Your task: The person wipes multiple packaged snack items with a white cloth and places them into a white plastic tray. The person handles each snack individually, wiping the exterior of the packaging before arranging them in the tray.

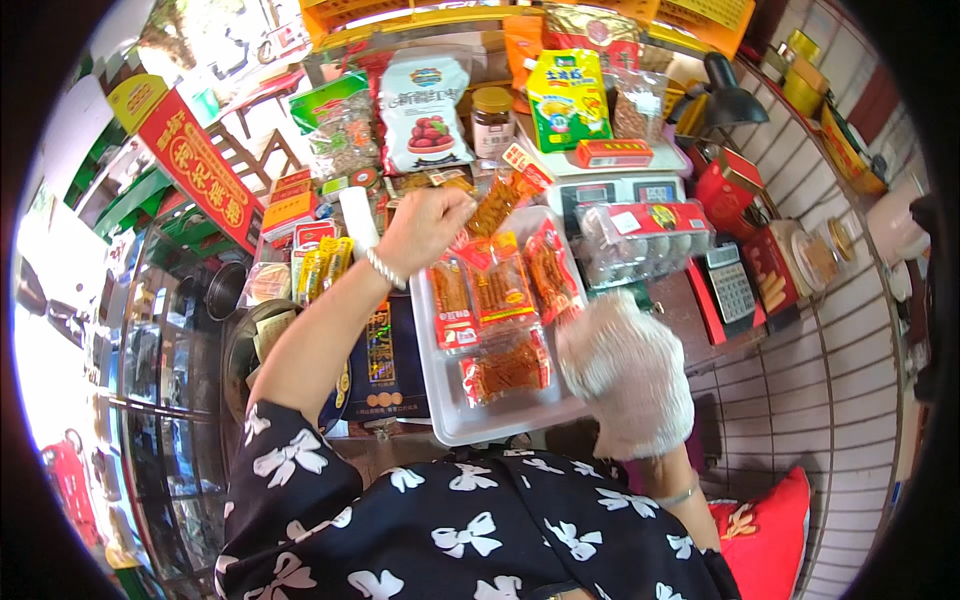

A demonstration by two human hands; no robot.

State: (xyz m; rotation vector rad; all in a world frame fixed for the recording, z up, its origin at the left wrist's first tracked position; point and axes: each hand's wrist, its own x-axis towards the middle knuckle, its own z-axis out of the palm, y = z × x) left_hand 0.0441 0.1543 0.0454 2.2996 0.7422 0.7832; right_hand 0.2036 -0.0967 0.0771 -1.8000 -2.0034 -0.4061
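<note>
My left hand [429,223], with a white bracelet at its wrist, grips the edge of a clear packet of reddish-brown snack strips [495,204] and holds it above the far end of a white plastic tray [480,431]. Several similar packets lie in the tray, among them a red and yellow one [501,289] in the middle and another packet [506,369] near the front. White fabric, a cloth or a glove, covers my right hand [626,379] at the tray's right edge. The fingers are hidden beneath it, so their pose cannot be made out.
Behind the tray stand a white bag of dates [426,112], a honey jar [493,120] and a digital scale [555,196] bearing packets. To the right are clear cartons of eggs [641,247], a calculator [726,285] and a desk lamp [733,101]. A glass cabinet [161,337] stands left.
</note>
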